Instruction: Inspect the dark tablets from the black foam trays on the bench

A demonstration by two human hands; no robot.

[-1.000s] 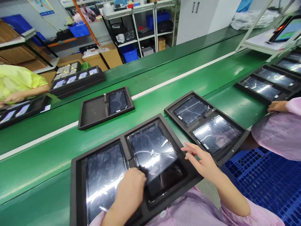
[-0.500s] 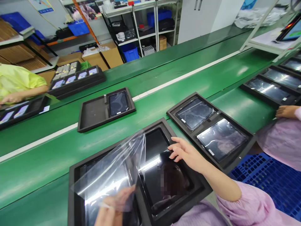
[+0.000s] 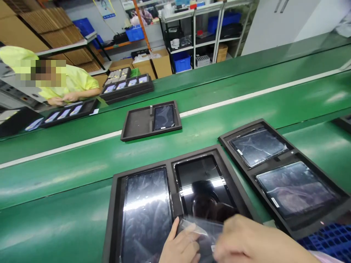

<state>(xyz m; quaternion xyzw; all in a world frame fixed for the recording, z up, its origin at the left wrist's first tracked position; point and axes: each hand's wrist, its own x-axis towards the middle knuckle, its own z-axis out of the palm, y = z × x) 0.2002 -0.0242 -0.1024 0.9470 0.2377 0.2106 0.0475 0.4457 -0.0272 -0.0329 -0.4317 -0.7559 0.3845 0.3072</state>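
Near me lies a black two-compartment tray (image 3: 108, 226) with a tablet in each side. The left tablet (image 3: 146, 215) has a hazy, wrinkled protective film over its screen. On the right, the other tablet (image 3: 201, 170) shows a bare, glossy black screen. A clear plastic film (image 3: 204, 237) with a small white label hangs between my hands over this tablet's near end. My left hand (image 3: 182, 244) has its fingers curled at the film, the index finger stretched along its left edge. Blurred by motion, my right hand (image 3: 241, 237) pinches the film's right side and hides the tablet's near corner.
A second tray (image 3: 227, 146) with two film-covered tablets stands to the right. Farther off on the green conveyor (image 3: 90, 160), another tray (image 3: 137, 122) holds one tablet. A co-worker in yellow (image 3: 79, 80) handles trays of devices at the far left. A blue crate (image 3: 329, 241) is at lower right.
The clear film came down from above the left tablet to the right tablet's near end. My right hand left that tablet's right edge and grasped the film. The view swung left.
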